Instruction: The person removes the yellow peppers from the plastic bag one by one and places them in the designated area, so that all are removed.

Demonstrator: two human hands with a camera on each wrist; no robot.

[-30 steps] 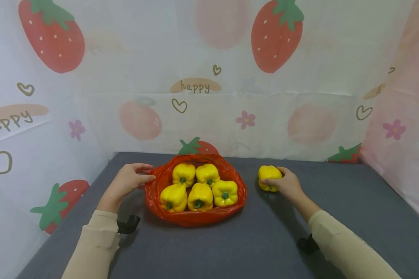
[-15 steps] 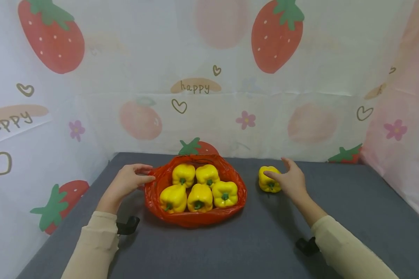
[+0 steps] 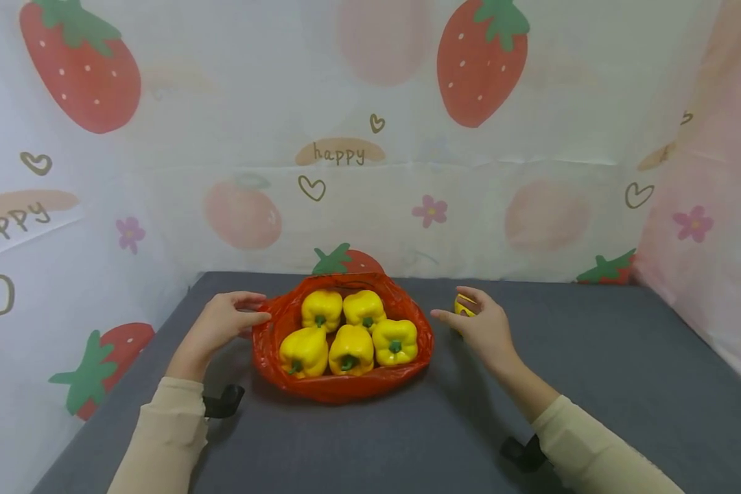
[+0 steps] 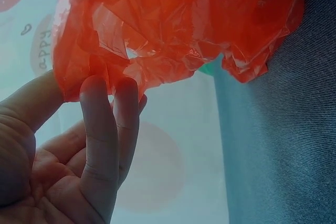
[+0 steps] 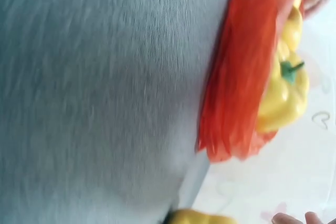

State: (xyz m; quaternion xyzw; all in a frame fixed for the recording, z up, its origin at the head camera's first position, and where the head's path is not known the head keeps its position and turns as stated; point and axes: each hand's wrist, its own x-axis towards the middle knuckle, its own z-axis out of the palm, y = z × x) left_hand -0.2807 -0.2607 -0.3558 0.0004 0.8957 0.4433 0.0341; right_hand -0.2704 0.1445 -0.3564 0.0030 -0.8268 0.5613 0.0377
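A red plastic bag (image 3: 339, 394) lies with its mouth spread wide, and several yellow bell peppers (image 3: 351, 350) sit inside, green stems showing. My left hand (image 3: 219, 326) pinches the bag's left rim; in the left wrist view the thumb and fingers (image 4: 100, 129) meet at the thin red plastic. To the right of the bag, my right hand (image 3: 484, 329) is in the air with fingers spread, holding nothing. Behind it stands one lone yellow bell pepper (image 3: 465, 305) on the table, mostly hidden by the hand. Only its fingertips (image 5: 312, 217) show in the right wrist view.
A dark grey cloth covers the table (image 3: 358, 446). White curtain (image 3: 358, 219) printed with strawberries and hearts hangs behind it and on both sides. A black strap piece (image 3: 224, 401) sits at the left wrist, a similar one (image 3: 523, 453) at the right.
My right hand has let go of the lone pepper, lifted off it and moved left toward the bag. The pepper stays on the table. My left hand keeps its hold on the rim.
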